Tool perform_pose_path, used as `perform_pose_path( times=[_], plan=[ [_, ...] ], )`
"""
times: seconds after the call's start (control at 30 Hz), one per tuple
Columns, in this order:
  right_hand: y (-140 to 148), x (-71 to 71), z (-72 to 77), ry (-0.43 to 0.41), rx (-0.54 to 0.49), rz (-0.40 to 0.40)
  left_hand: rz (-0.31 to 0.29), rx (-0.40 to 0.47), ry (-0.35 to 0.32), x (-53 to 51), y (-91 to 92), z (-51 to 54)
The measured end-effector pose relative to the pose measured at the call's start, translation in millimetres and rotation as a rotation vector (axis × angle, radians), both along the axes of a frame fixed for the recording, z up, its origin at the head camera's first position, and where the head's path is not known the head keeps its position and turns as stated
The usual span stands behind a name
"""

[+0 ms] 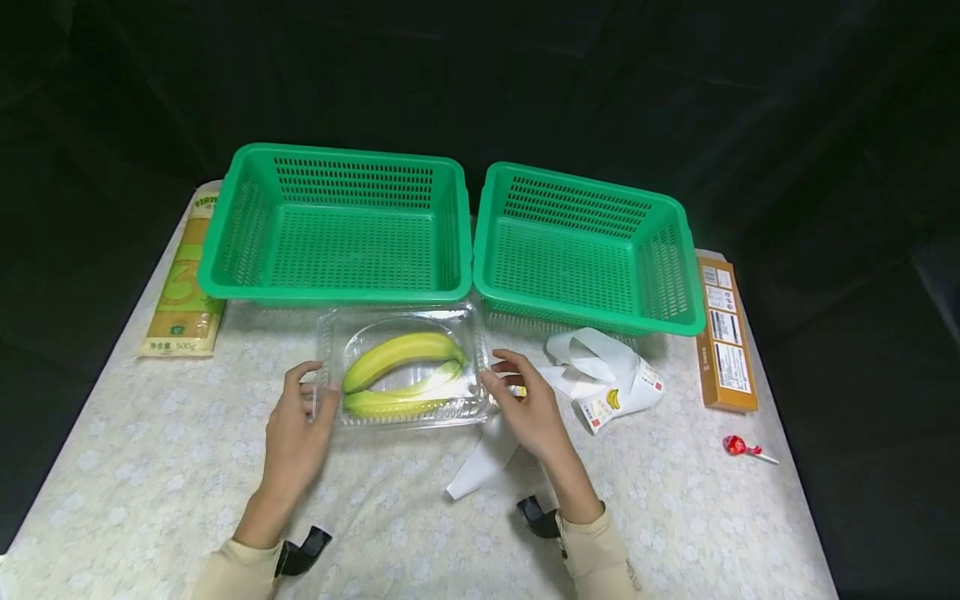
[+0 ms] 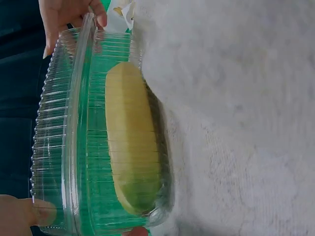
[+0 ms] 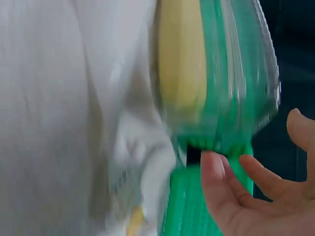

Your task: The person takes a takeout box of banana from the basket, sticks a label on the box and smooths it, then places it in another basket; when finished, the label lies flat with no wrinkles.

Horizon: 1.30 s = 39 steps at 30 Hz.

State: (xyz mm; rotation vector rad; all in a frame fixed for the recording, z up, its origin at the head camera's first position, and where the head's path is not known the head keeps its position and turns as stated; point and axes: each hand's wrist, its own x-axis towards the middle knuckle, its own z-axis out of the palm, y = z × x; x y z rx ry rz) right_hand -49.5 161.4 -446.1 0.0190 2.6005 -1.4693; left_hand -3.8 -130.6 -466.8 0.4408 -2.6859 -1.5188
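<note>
A clear plastic clamshell box [image 1: 408, 421] with a couple of yellow-green bananas [image 1: 405, 354] inside lies in front of the green baskets, its lid down. My left hand [image 1: 296, 433] grips the box's left end, thumb at the near corner and fingers on the far side. At the right end, my right hand [image 1: 528, 408] has its fingers spread and slightly bent; the right wrist view shows a small gap between them and the box. A crumpled white paper strip [image 1: 607, 375] printed with bananas lies right of that hand, and part of it passes under the hand.
Two green plastic baskets, one left [image 1: 352, 250] and one right [image 1: 562, 267], stand side by side behind the box. A yellow noodle-like packet [image 1: 183, 283] lies at far left. An orange-brown carton [image 1: 726, 333] and a red lollipop [image 1: 735, 446] lie at right.
</note>
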Motion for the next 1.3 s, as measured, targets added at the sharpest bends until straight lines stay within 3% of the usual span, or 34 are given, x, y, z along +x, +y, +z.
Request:
perform_pose_path(
  times=[0.17,0.33,0.47,0.73,0.97,1.3],
  plan=[
    [28,-12.6,-3.9,0.039,0.107,-0.073,-0.003,-0.017,-0.012,-1.6,2.1,-0.5],
    [45,-19.2,-14.9,-0.038,0.285,-0.019,0.004,-0.024,-0.024,-3.0,1.8,-1.1],
    [47,-18.9,-21.7,-0.058,0.361,0.015,0.003,-0.026,-0.031,-3.4,1.9,-2.1],
    [35,-16.4,-28.3,-0.053,0.417,0.023,0.007,-0.031,-0.026,-3.0,1.6,-3.7],
    [32,-14.5,-31.0,-0.071,0.357,0.01,0.008,-0.03,-0.031,-2.7,1.7,-3.6],
    [35,-5.5,-25.1,0.021,0.367,-0.012,0.01,-0.038,-0.039,-3.3,2.0,-3.4]
  ],
)
